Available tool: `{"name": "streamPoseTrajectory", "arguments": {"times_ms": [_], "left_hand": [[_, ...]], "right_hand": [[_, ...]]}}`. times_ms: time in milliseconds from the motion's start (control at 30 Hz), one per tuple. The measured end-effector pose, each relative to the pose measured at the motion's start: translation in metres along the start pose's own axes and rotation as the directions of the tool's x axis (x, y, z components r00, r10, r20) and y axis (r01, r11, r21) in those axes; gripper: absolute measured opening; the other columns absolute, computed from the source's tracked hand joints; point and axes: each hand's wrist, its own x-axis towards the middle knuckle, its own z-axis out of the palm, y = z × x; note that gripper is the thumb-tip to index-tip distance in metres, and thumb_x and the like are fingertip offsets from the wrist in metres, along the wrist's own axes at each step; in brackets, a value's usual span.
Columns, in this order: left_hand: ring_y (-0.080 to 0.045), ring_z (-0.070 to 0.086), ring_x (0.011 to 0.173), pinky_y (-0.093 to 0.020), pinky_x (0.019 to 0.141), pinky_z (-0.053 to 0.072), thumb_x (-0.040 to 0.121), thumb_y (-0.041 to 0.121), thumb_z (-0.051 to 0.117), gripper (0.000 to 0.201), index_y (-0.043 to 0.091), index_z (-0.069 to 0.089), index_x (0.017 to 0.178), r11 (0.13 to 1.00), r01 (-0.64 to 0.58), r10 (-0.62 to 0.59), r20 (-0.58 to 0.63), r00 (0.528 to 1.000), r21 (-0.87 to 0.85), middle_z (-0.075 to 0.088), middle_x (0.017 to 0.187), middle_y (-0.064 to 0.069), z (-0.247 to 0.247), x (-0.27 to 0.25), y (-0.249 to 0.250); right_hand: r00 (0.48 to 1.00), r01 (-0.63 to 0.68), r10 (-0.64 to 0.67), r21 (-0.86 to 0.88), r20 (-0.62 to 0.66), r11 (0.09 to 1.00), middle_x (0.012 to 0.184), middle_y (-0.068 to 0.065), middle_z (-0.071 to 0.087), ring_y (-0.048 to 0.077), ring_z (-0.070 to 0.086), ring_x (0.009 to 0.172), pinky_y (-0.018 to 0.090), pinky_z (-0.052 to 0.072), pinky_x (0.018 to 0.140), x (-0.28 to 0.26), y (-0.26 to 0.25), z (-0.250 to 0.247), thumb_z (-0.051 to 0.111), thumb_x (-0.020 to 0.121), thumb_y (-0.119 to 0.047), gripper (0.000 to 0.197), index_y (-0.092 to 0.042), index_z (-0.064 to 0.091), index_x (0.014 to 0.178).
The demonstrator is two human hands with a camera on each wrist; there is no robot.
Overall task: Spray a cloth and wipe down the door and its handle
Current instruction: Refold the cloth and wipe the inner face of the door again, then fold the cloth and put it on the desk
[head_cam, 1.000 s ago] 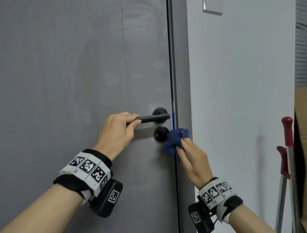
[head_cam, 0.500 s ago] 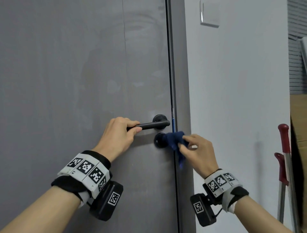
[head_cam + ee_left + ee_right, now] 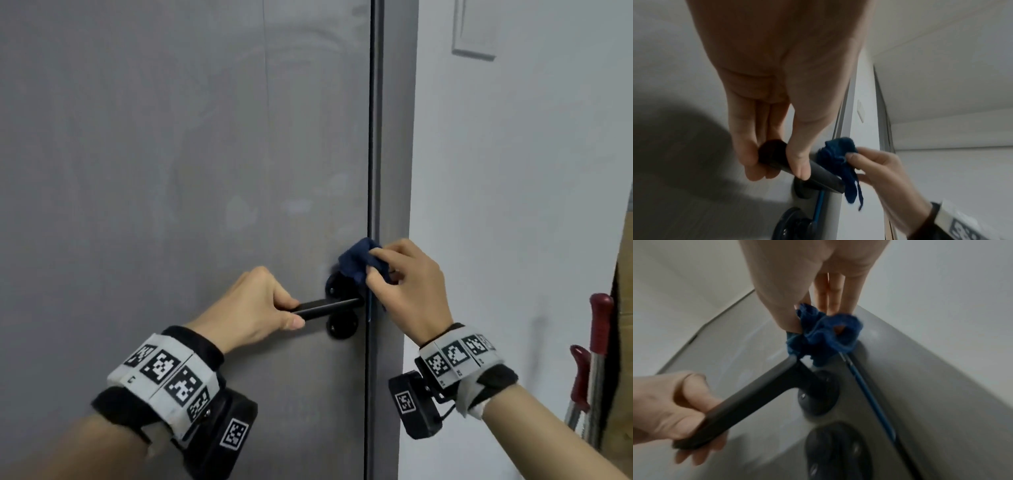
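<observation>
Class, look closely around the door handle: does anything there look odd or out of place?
Yes. A thin blue strip runs along the door's edge beside the handle; what it is cannot be told.

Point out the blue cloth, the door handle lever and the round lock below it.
blue cloth (image 3: 359,262): head view, bunched middle beside the right hand's fingers.
door handle lever (image 3: 330,306): head view, bare bar between the left hand and the rose.
round lock (image 3: 342,327): head view, centre of the black disc.
</observation>
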Motion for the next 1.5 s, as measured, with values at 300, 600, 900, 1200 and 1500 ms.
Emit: {"name": "streamPoseTrajectory", "arguments": {"times_ms": [300,600,900,1200,1500], "left_hand": [[-0.005,0.070,0.081,-0.035,0.078,0.058,0.077,0.056,0.061,0.022,0.038,0.073,0.084,0.978,0.080,-0.138,0.308,0.941,0.194,0.073,0.078,0.018,-0.070,0.030,0.036],[-0.015,0.061,0.119,-0.034,0.100,0.049,0.087,0.043,0.061,0.044,0.028,0.064,0.128,0.965,0.161,-0.211,0.247,0.946,0.208,0.063,0.129,0.010,-0.171,0.060,0.112],[-0.016,0.071,0.091,-0.032,0.086,0.055,0.083,0.025,0.076,0.045,0.032,0.065,0.126,0.934,0.170,0.009,0.496,0.868,-0.315,0.074,0.105,0.003,-0.159,-0.007,0.176],[-0.015,0.045,0.058,-0.031,0.060,0.036,0.092,0.024,0.060,0.035,0.001,0.054,0.067,0.879,0.230,0.023,0.520,0.854,-0.417,0.051,0.061,-0.007,-0.108,-0.076,0.177],[-0.023,0.060,0.082,-0.037,0.075,0.050,0.092,0.003,0.048,0.020,-0.008,0.065,0.095,0.722,0.418,0.139,0.707,0.694,-0.552,0.064,0.085,-0.015,-0.031,-0.126,0.278]], "right_hand": [[0.940,-0.283,0.261,0.073,0.220,0.956,0.097,-0.018,0.063,0.007,0.064,0.089,0.035,0.056,0.076,0.061,-0.019,-0.038,0.067,0.086,-0.025,0.016,-0.026,0.075,0.100],[0.626,-0.746,0.621,0.131,0.472,0.653,0.077,-0.001,0.067,0.016,0.061,0.075,0.053,0.054,0.080,0.097,-0.075,-0.084,0.052,0.082,-0.035,0.020,-0.020,0.065,0.081],[0.526,-0.801,0.602,0.111,0.600,0.588,0.067,0.011,0.054,0.019,0.049,0.066,0.036,0.040,0.066,0.086,-0.148,-0.128,0.049,0.084,-0.043,0.048,0.004,0.058,0.077],[0.337,-0.923,0.704,0.071,0.625,0.379,0.073,0.004,0.059,0.015,0.051,0.072,0.031,0.040,0.075,0.001,-0.221,-0.189,0.048,0.100,-0.058,0.057,-0.008,0.067,0.078],[0.257,-0.965,0.922,0.031,0.289,0.260,0.088,0.029,0.066,0.046,0.063,0.080,0.054,0.054,0.075,-0.086,-0.267,-0.330,0.060,0.098,-0.021,0.023,0.001,0.066,0.093]]}}
